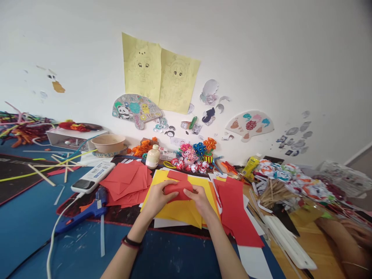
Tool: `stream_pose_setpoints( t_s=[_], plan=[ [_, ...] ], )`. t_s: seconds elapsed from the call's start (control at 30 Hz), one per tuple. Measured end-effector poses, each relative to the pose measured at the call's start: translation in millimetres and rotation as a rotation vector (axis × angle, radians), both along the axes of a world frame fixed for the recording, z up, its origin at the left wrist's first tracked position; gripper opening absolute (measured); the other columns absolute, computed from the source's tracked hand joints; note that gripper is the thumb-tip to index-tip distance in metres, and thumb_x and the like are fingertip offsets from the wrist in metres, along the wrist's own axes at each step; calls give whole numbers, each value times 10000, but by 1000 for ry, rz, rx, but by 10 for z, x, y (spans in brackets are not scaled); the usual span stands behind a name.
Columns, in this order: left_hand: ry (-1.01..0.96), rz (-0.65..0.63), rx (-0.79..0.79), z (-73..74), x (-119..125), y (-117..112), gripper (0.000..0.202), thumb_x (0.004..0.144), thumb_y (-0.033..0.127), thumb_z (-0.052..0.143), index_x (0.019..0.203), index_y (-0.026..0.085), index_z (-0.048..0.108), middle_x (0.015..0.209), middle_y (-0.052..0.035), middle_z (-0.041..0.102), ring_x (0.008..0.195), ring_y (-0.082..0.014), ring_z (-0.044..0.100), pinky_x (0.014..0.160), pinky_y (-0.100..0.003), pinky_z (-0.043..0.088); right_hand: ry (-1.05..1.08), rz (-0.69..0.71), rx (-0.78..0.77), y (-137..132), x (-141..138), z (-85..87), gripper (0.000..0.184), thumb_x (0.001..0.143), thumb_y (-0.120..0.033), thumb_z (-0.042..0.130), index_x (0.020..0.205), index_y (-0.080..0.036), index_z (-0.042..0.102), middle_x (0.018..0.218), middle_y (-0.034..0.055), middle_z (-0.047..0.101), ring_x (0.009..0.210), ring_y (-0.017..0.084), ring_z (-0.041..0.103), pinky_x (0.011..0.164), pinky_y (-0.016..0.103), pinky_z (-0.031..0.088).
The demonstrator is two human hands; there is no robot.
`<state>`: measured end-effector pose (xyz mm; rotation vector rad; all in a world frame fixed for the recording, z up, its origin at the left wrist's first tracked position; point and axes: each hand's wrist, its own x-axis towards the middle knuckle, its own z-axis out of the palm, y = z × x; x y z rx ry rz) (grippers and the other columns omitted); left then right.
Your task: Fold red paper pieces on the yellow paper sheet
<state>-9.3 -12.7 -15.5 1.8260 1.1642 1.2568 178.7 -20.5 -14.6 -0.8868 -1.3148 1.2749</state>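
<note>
At left, loose red sheets [124, 184] lie overlapping in a pile, apparently cut but not folded. Right of them, the left hand [158, 197] pinches one end of a small red paper piece [180, 191], its thumb on the near face and the fingers partly hidden behind. The piece – raised over yellow sheets [171, 213] – spans the gap between the thumbs and looks bent; whether a crease is set cannot be told. The right hand [201, 198] grips the opposite end likewise, thumb in front and fingers largely behind. Farther right, longer red sheets [240, 213] lie flat. Judged from this layout, shaping of the held piece is under way – unfinished – and the piled paper appears unworked.
</note>
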Motion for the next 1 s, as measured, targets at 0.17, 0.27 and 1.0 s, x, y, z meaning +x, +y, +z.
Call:
stream_pose_setpoints(
  t_s=[0.17,0.27,1.0],
  plan=[
    [45,107,112,-24,3,26,284,742,415,687,964,245,736,795,-35,531,761,-184,529,700,-292,442,14,-50,24,13,-19,-1,271,693,-372,760,867,-166,745,864,66,705,766,221,612,704,314,476],
    [87,158,214,-39,1,42,249,773,422,663,946,260,741,835,-39,495,822,-193,508,750,-313,433,13,-77,28,20,-17,-12,271,681,-368,769,856,-164,740,863,70,705,782,230,615,726,326,479],
    [346,75,358,-47,112,-57,248,921,294,471,852,190,686,764,-45,712,672,-157,607,769,-317,371,-107,-245,139,68,14,-88,224,680,-343,768,731,-175,629,751,4,577,757,175,533,716,269,419]
  ],
)
